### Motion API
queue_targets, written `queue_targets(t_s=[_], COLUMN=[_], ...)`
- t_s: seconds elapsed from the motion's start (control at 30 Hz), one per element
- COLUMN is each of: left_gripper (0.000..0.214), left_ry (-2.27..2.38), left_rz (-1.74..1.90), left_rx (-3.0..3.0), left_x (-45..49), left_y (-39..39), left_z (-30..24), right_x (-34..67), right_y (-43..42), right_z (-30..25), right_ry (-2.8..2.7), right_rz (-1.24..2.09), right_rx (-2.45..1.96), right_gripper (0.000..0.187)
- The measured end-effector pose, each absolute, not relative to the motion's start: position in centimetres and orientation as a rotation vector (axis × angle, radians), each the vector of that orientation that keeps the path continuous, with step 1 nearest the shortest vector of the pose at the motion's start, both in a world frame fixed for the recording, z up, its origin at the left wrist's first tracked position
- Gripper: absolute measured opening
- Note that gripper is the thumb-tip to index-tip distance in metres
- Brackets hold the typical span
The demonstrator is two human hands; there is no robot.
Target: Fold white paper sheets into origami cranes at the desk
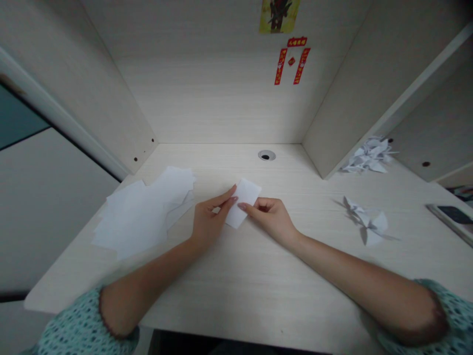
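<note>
Between my two hands is a small folded piece of white paper [247, 191], tilted over the middle of the desk. My left hand [211, 217] grips its left edge, with thumb and forefinger pressed on it. My right hand [271, 217] pinches it from the right, thumb on top and the other fingers curled behind. To the left of my left hand lies a spread pile of white paper sheets [140, 217]. Right of my right hand, folded paper cranes [369, 224] rest on the desk.
A heap of folded white paper pieces [371, 155] sits behind the right divider panel [343, 98]. At the far right lies a phone-like flat device [453, 219]. A round cable hole [266, 156] is near the back wall, which carries red stickers [281, 66].
</note>
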State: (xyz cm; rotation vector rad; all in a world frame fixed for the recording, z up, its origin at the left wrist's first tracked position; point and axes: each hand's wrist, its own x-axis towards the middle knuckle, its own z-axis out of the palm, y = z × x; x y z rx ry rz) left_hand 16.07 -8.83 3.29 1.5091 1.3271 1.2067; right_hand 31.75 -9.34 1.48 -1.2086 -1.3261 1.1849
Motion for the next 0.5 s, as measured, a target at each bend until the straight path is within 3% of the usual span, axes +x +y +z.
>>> queue_targets(t_s=[0.5], left_gripper=[0.049], left_ry=[1.296], left_rz=[1.173], left_rx=[1.441], left_x=[15.6], left_y=[-8.11], left_z=[3.18], right_x=[32.14], right_y=[-8.67], right_z=[1.1], right_ry=[-1.351], right_rz=[1.246], right_rx=[-1.147], right_gripper=[0.039])
